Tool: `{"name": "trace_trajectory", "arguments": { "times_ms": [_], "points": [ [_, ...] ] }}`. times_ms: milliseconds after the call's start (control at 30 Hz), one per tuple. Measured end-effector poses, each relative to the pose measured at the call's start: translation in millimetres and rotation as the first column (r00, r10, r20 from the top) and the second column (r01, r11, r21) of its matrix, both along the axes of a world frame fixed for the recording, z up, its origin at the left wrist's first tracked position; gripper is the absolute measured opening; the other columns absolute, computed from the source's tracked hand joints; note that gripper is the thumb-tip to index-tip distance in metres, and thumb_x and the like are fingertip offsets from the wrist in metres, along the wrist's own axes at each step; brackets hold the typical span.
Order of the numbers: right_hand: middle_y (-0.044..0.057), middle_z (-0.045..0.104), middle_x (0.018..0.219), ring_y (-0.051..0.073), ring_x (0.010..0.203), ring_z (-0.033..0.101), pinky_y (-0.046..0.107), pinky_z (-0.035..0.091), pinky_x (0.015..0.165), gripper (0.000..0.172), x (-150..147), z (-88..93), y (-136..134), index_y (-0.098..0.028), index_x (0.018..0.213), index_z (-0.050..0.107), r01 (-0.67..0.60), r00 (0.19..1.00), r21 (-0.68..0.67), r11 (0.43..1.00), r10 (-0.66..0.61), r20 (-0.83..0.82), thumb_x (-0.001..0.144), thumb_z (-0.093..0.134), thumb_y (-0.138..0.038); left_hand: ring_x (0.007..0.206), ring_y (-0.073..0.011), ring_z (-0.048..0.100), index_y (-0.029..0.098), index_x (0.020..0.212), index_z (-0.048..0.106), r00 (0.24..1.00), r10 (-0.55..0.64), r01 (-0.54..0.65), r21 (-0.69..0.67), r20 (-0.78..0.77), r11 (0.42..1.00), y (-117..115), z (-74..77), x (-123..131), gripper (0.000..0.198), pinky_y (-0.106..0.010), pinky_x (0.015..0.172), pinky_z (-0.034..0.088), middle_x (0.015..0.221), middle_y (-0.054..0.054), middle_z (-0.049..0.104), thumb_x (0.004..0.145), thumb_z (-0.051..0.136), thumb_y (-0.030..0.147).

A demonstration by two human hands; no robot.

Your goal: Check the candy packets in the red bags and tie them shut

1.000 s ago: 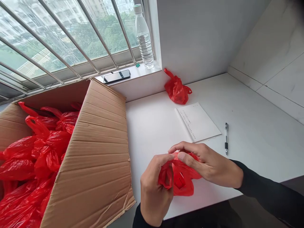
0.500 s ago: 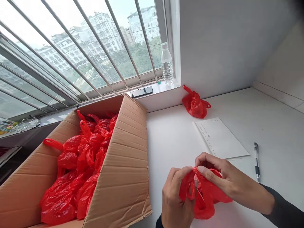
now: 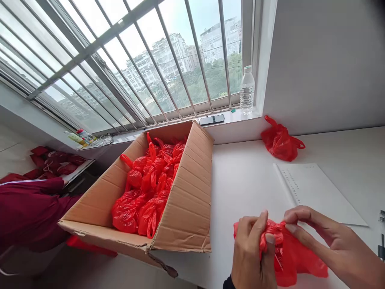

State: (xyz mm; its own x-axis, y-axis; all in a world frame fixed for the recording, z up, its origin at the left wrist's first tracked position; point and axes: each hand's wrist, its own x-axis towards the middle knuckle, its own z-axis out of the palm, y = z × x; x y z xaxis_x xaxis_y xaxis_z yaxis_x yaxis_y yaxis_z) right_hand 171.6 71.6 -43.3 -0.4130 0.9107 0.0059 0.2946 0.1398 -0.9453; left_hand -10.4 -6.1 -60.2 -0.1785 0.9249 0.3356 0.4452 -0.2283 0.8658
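Note:
Both my hands grip a crumpled red plastic bag (image 3: 296, 257) low over the white table (image 3: 246, 180). My left hand (image 3: 252, 253) is curled round the bag's left part, fingers closed. My right hand (image 3: 337, 245) pinches the bag's top with thumb and forefinger, reaching in from the right. To the left stands an open cardboard box (image 3: 183, 208) filled with several tied red bags (image 3: 147, 188). One more tied red bag (image 3: 281, 140) lies at the back of the table by the wall.
A white sheet of paper (image 3: 315, 192) lies behind my hands, a pen (image 3: 381, 237) at the right edge. On the windowsill sit a water bottle (image 3: 247, 90) and a phone (image 3: 212, 119). Dark red cloth (image 3: 30, 204) lies at the far left.
The view has swung left and up, so the box and window now fill more of the picture. My hands have kept hold of the red bag, working its top between the fingers.

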Motion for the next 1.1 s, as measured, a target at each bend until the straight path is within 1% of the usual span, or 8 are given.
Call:
{"name": "trace_trajectory", "arguments": {
  "times_ms": [200, 333, 467, 600, 700, 867, 967, 1100],
  "points": [
    [0.003, 0.078, 0.095, 0.024, 0.079, 0.078, 0.018, 0.059, 0.05, 0.019, 20, -12.6, -2, -0.036, 0.094, 0.074, 0.164, 0.985, 0.066, 0.984, -0.167, 0.043, 0.09, 0.073, -0.054, 0.112, -0.0278, 0.067, 0.026, 0.147, 0.064, 0.999, 0.052, -0.052, -0.045, 0.003, 0.998, -22, -1.6, -13, 0.044, -0.046, 0.096, 0.055, 0.12, -0.015, 0.071, 0.111, 0.039, 0.031],
    [0.002, 0.076, 0.096, 0.022, 0.086, 0.076, 0.019, 0.063, 0.067, 0.026, 12, -5.9, -9, -0.031, 0.095, 0.073, 0.149, 0.988, 0.018, 0.989, -0.15, 0.023, 0.092, 0.071, -0.056, 0.122, -0.0267, 0.065, 0.029, 0.144, 0.066, 0.998, 0.057, -0.057, -0.063, 0.005, 0.996, -29, 1.0, -20, 0.041, -0.046, 0.104, 0.053, 0.13, -0.013, 0.07, 0.111, 0.042, 0.025],
    [0.001, 0.073, 0.103, 0.02, 0.102, 0.071, 0.023, 0.061, 0.085, 0.033, -2, 7.5, -20, -0.029, 0.099, 0.068, 0.17, 0.985, -0.056, 0.984, -0.169, 0.016, 0.1, 0.058, -0.06, 0.125, -0.0298, 0.063, 0.029, 0.149, 0.061, 0.999, -0.036, 0.035, -0.023, -0.024, 0.999, -16, -3.5, -20, 0.049, -0.05, 0.107, 0.052, 0.134, -0.012, 0.07, 0.101, 0.061, 0.021],
    [0.003, 0.07, 0.133, 0.023, 0.124, 0.067, 0.032, 0.06, 0.098, 0.044, -2, -0.8, -17, -0.034, 0.134, 0.061, 0.074, 0.993, -0.042, 0.996, -0.07, 0.1, 0.097, 0.063, -0.057, 0.11, -0.0264, 0.071, 0.032, 0.138, 0.069, 0.995, -0.093, 0.093, 0.001, -0.025, 0.996, 5, -11.0, -16, 0.042, -0.042, 0.094, 0.059, 0.122, -0.008, 0.075, 0.099, 0.061, 0.022],
    [0.002, 0.072, 0.131, 0.021, 0.116, 0.071, 0.035, 0.059, 0.103, 0.054, 1, -10.7, -9, -0.037, 0.148, 0.054, 0.002, 0.988, -0.016, 1.0, 0.001, 0.157, 0.096, 0.065, -0.047, 0.101, -0.0256, 0.072, 0.033, 0.129, 0.073, 1.0, -0.01, 0.01, 0.017, -0.01, 1.0, 18, -11.9, -17, 0.031, -0.039, 0.086, 0.059, 0.114, -0.007, 0.076, 0.102, 0.058, 0.034],
    [0.0, 0.077, 0.123, 0.021, 0.105, 0.074, 0.033, 0.062, 0.09, 0.037, 14, -5.0, 10, -0.036, 0.135, 0.062, 0.229, 0.965, 0.016, 0.973, -0.229, 0.127, 0.104, 0.049, -0.05, 0.109, -0.0262, 0.067, 0.03, 0.115, 0.08, 0.949, 0.314, -0.314, 0.015, -0.034, 0.949, 30, -0.9, -31, 0.024, -0.038, 0.094, 0.052, 0.115, -0.008, 0.07, 0.102, 0.062, 0.039],
    [0.002, 0.079, 0.12, 0.021, 0.098, 0.076, 0.035, 0.063, 0.088, 0.039, 32, 1.0, 19, -0.033, 0.136, 0.06, 0.256, 0.957, -0.036, 0.966, -0.248, 0.147, 0.106, 0.043, -0.051, 0.11, -0.0246, 0.063, 0.029, 0.11, 0.081, 0.874, 0.481, -0.483, -0.015, -0.068, 0.875, 29, 12.4, -36, 0.02, -0.035, 0.096, 0.047, 0.113, -0.006, 0.066, 0.098, 0.069, 0.038],
    [0.005, 0.071, 0.134, 0.025, 0.123, 0.069, 0.04, 0.061, 0.1, 0.044, 55, 12.7, 10, -0.036, 0.147, 0.052, 0.278, 0.944, 0.027, 0.96, -0.278, 0.18, 0.104, 0.052, -0.049, 0.091, -0.0197, 0.067, 0.028, 0.11, 0.078, 0.872, 0.489, -0.484, -0.181, -0.019, 0.856, 23, 35.8, -33, 0.022, -0.027, 0.082, 0.052, 0.1, -0.001, 0.071, 0.091, 0.076, 0.039]
  ]
}}
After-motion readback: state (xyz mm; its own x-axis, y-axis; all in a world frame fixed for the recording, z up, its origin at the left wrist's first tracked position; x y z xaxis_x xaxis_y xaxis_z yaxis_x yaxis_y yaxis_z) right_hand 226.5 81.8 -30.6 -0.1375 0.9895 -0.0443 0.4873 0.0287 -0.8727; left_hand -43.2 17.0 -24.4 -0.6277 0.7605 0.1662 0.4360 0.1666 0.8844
